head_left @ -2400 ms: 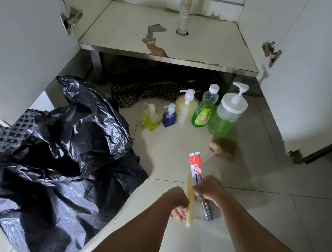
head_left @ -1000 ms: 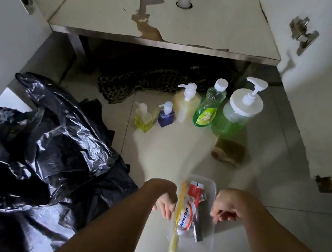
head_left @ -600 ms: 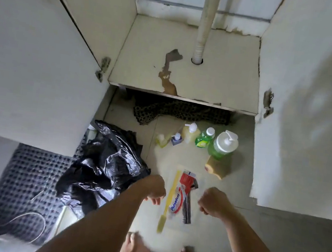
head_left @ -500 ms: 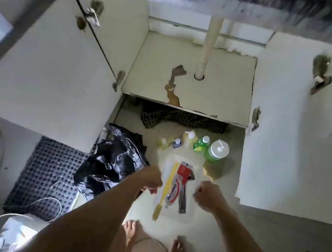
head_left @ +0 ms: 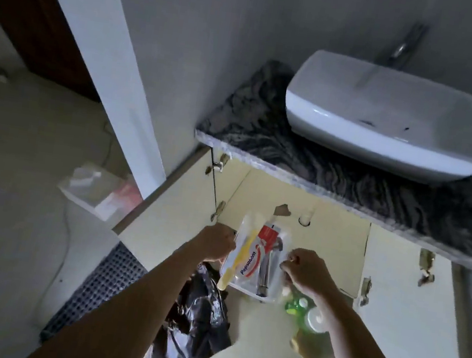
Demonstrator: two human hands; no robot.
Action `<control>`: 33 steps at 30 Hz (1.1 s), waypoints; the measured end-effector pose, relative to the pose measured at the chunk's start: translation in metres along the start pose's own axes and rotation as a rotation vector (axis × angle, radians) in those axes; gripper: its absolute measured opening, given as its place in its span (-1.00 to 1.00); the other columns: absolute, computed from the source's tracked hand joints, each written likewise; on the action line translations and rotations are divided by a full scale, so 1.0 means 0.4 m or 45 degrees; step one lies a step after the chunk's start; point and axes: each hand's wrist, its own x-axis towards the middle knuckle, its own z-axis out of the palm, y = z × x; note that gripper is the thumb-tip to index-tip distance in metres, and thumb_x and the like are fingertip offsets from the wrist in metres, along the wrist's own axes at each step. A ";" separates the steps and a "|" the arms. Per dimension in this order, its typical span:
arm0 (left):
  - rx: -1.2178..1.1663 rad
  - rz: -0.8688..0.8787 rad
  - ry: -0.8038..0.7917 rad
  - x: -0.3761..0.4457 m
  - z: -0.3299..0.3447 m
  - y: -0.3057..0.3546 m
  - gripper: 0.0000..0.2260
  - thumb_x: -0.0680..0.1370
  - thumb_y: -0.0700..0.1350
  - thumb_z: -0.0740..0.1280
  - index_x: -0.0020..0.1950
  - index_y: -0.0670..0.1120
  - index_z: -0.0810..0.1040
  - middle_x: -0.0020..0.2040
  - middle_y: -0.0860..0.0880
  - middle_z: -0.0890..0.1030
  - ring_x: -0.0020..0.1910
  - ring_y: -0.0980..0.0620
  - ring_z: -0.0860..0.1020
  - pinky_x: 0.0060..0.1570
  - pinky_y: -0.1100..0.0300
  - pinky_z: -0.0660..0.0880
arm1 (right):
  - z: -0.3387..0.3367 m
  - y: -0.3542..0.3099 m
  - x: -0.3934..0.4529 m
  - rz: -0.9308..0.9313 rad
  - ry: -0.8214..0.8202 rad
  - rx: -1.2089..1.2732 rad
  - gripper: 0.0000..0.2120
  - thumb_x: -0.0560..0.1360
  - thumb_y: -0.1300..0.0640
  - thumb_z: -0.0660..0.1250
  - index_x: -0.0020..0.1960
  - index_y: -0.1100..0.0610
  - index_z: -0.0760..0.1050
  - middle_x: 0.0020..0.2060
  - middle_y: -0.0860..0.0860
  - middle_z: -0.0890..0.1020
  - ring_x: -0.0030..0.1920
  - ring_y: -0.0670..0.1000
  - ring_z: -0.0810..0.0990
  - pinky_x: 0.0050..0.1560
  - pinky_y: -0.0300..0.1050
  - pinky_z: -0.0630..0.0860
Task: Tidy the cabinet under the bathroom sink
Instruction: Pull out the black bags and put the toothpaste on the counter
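I hold a clear plastic tray (head_left: 274,287) in the air in front of the open cabinet (head_left: 325,246). My left hand (head_left: 216,243) grips its left edge and my right hand (head_left: 306,270) grips its right edge. In the tray lie a red and white toothpaste tube (head_left: 257,254), a yellow toothbrush (head_left: 236,262) and a dark metal piece (head_left: 265,274). The cabinet floor is bare, with peeled patches and a drain pipe hole (head_left: 303,218). Green soap bottles (head_left: 305,310) stand on the floor below my right wrist, partly hidden.
A white basin (head_left: 389,115) sits on the dark marble counter (head_left: 350,176) above the cabinet. Both cabinet doors (head_left: 181,216) stand open. A black rubbish bag (head_left: 197,319) lies on the floor at left, beside a dark checked mat (head_left: 98,287). A clear box (head_left: 99,193) sits further left.
I have stood up; the view rose from the floor to above the counter. Both hands lifted the tray with the toothpaste and toothbrush off the floor to cabinet height.
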 end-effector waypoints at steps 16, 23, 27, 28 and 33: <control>-0.130 0.017 0.265 0.219 -0.463 0.126 -0.50 0.58 -0.38 0.06 0.47 -0.03 0.33 0.26 -0.25 0.52 -0.14 -0.06 0.48 -0.57 0.31 0.36 | -0.171 -0.407 0.354 -0.159 0.087 0.319 -0.84 0.52 0.23 0.30 0.06 0.26 0.56 -0.26 0.06 0.60 -0.26 -0.03 0.57 -0.19 -0.15 0.50; 0.147 -0.074 0.487 0.379 -0.565 0.187 -0.60 0.56 -0.31 0.18 0.35 -0.04 0.49 0.27 -0.10 0.53 0.01 -0.13 0.63 -0.56 0.28 0.47 | -0.168 -0.482 0.554 -0.152 0.052 0.438 -0.78 0.47 0.22 0.28 -0.34 0.08 0.44 -0.32 0.06 0.56 -0.33 0.01 0.48 -0.27 -0.15 0.42; 0.213 -0.125 0.598 0.472 -0.603 0.199 -0.64 0.54 -0.25 0.21 0.29 -0.01 0.55 0.27 -0.08 0.56 0.15 -0.10 0.58 0.09 0.14 0.56 | -0.154 -0.490 0.648 -0.183 0.001 0.484 -0.85 0.45 0.25 0.25 -0.28 0.16 0.51 -0.36 0.06 0.55 -0.30 0.05 0.50 -0.24 -0.07 0.41; 0.208 -0.152 0.604 0.489 -0.606 0.200 -0.67 0.54 -0.25 0.23 0.26 -0.05 0.57 0.22 -0.11 0.59 0.12 -0.12 0.60 0.11 0.11 0.56 | -0.154 -0.492 0.661 -0.191 -0.015 0.511 -0.86 0.44 0.29 0.22 -0.22 0.22 0.54 -0.40 0.04 0.55 -0.34 0.03 0.49 -0.27 -0.08 0.40; 0.269 -0.203 0.528 0.535 -0.640 0.221 -0.74 0.56 -0.23 0.23 0.22 -0.21 0.57 0.18 -0.17 0.60 0.10 -0.12 0.61 0.08 0.12 0.57 | -0.151 -0.511 0.701 -0.215 -0.099 0.684 -0.86 0.51 0.35 0.18 -0.10 0.23 0.50 -0.44 0.01 0.52 -0.47 -0.09 0.44 -0.42 -0.26 0.36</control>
